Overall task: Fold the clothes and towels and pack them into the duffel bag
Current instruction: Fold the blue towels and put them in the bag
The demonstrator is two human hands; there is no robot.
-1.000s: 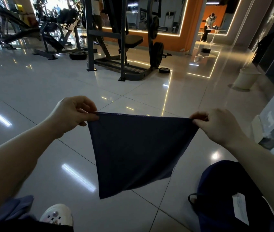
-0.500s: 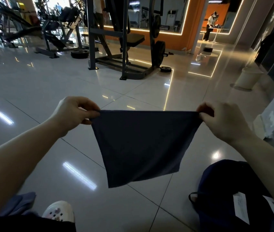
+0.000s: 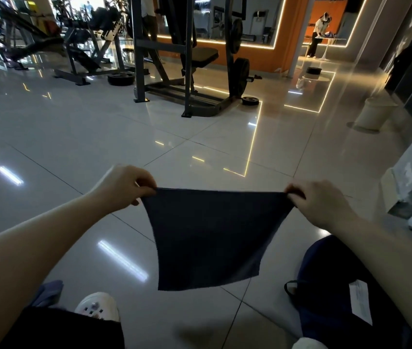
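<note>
Head view: the left hand (image 3: 124, 186) and right hand (image 3: 322, 204) each pinch 1 top corner of a dark cloth (image 3: 210, 238), stretched taut in the air above the floor (image 3: 74, 137). It looks light and floppy, so corners are the spots to grab. The duffel bag (image 3: 330, 298) sits low right, under the right forearm.

Towel (image 3: 210, 235) hanging mid-frame between left hand (image 3: 122, 186) and right hand (image 3: 323, 202), above the floor (image 3: 74, 147). Duffel bag (image 3: 330, 285) sitting lower right, shoe (image 3: 98, 307) lower left, weight rack (image 3: 187, 59) standing behind at upper centre.
</note>
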